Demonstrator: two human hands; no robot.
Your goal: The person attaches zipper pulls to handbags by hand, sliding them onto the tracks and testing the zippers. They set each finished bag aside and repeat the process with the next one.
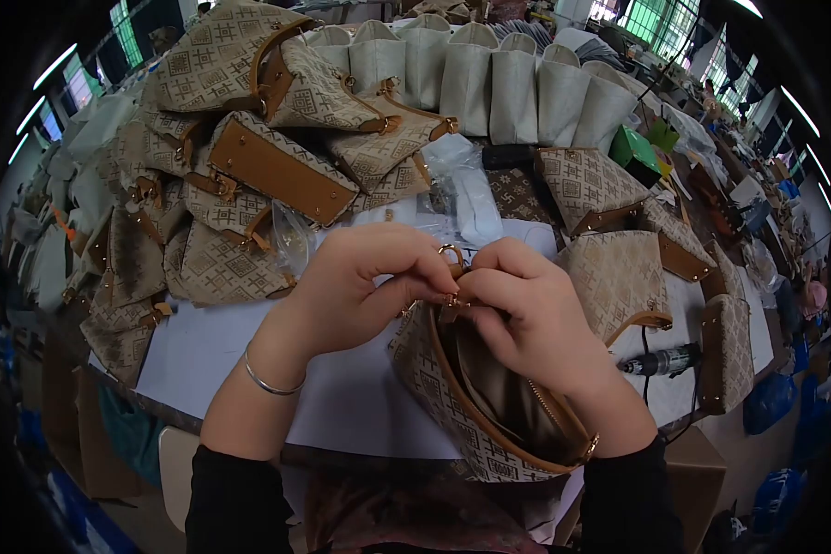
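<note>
An open handbag [443,406] in beige patterned fabric with brown trim stands before me, its mouth towards me. Inside, a brown lining [499,383] and a zipper [549,406] show. At the far end of its rim, my left hand [369,282] and my right hand [535,309] meet, both closed in a pinch. Between the fingertips is a small gold metal fitting [451,301], partly hidden by them. A gold ring [450,251] with a brown leather tab rises just behind the fingers.
Similar handbags [286,171] are piled at the left and back; others [614,282] lie at the right. Several pale bag bodies [466,78] stand in a row behind. A power screwdriver [660,361] with a cable lies right of my hand. White sheets [222,346] cover the table.
</note>
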